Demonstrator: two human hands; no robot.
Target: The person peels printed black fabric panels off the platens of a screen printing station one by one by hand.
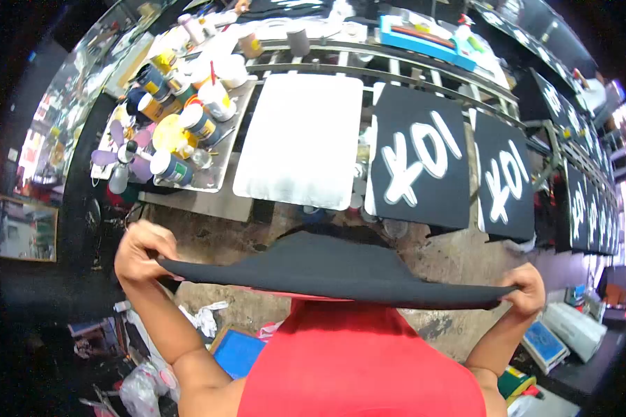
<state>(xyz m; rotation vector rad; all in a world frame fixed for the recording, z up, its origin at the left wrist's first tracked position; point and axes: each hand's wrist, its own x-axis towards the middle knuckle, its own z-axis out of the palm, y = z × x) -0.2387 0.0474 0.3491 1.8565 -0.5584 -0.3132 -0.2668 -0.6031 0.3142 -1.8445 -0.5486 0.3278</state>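
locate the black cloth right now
In the head view, the black cloth is at centre, stretched between the left hand and right hand, below the white board.

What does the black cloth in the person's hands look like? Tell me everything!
The black cloth looks soft, matte and plain, with no print showing. Its near edge is pulled taut between the left hand and right hand, each gripping one end. The middle spreads forward, away from the red top. It's held up in front of the person; whether it touches the top is unclear.
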